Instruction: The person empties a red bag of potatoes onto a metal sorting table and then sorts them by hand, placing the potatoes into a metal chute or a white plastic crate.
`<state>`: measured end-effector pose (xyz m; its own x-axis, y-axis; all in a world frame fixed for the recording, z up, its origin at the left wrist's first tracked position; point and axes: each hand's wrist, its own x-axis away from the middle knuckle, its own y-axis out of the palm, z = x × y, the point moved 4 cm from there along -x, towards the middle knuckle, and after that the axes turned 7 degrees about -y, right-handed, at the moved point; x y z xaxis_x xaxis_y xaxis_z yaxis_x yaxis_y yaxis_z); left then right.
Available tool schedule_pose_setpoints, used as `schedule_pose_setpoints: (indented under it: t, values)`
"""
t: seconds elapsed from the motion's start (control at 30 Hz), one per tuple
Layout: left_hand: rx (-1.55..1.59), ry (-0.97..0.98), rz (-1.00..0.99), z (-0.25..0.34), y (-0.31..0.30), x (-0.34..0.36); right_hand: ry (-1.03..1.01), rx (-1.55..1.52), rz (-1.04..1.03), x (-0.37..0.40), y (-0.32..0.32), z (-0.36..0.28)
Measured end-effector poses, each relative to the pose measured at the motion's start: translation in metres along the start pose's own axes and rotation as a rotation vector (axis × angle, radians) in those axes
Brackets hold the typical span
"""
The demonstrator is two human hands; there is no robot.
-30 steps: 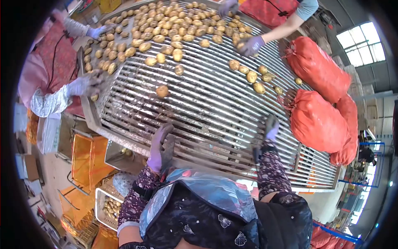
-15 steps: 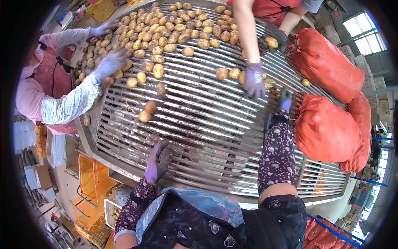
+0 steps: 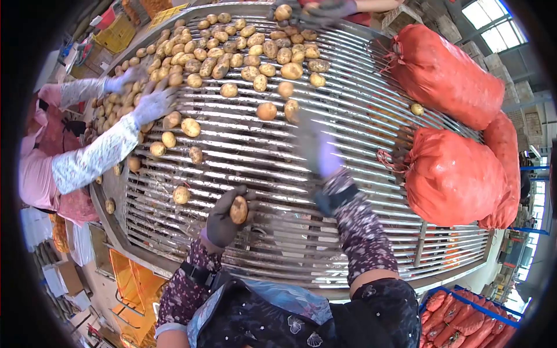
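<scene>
My left hand point(image 3: 223, 223), in a dark glove, is closed around a brown potato point(image 3: 238, 210) low over the near side of the metal bar grate point(image 3: 255, 165). My right hand point(image 3: 318, 148), gloved in purple and grey, is smeared by motion over the middle of the grate, so its fingers cannot be made out. Just beyond its tips are a potato point(image 3: 292, 110) and another potato point(image 3: 267, 111). A single potato point(image 3: 181, 195) sits on the bars left of my left hand.
A heap of potatoes point(image 3: 203, 55) covers the far left. One co-worker's gloved hands point(image 3: 154, 107) work there; another co-worker's dark gloves point(image 3: 319, 14) are at the far edge. Red sacks point(image 3: 455, 177) lie along the right side. Orange crates point(image 3: 130, 287) stand below left.
My right hand has swung left from beside the red sacks to mid-grate. My left hand has taken hold of a potato. The far co-worker's hands have drawn back to the far edge.
</scene>
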<state>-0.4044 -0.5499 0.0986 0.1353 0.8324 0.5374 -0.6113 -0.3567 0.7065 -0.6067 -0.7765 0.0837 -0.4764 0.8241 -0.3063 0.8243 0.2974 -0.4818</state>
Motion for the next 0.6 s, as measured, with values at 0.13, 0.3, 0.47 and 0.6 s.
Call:
schedule_pose_setpoints:
  t: [0.13,0.3,0.47,0.6]
  values:
    - [-0.076,-0.019,0.047,-0.010,-0.028,0.008,0.256,0.032,0.949,-0.042,-0.184,0.165]
    - [-0.268,-0.068,0.209,-0.018,-0.049,0.006,0.084,-0.122,1.132,-0.052,-0.332,0.325]
    - [-0.127,-0.063,0.220,-0.020,-0.048,0.010,0.127,0.130,1.056,-0.048,-0.352,0.354]
    - [-0.163,-0.085,0.290,-0.019,-0.045,0.009,0.194,-0.332,1.010,-0.043,-0.300,0.336]
